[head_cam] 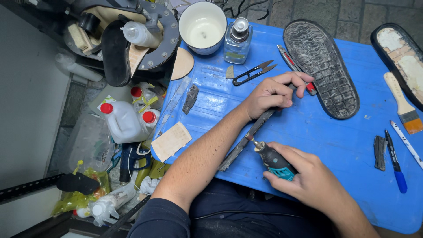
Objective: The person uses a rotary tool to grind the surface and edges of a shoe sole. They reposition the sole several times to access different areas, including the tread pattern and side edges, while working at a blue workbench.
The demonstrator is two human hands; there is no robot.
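A long, rough grey strip [246, 139] is being clamped by the left hand [269, 94]; a teal rotary tool [273, 161] is being gripped by the right hand [308, 178]. At twelve o'clock, a clear bottle [237, 42] is being kept.

The person is wearing a dark navy sleeve [161, 219] pushed above the elbow at seven o'clock; both forearms are showing bare.

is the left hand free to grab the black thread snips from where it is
Probably not at once: the left hand is pressing down a long dark strip. The thread snips lie close, with bare blue table between.
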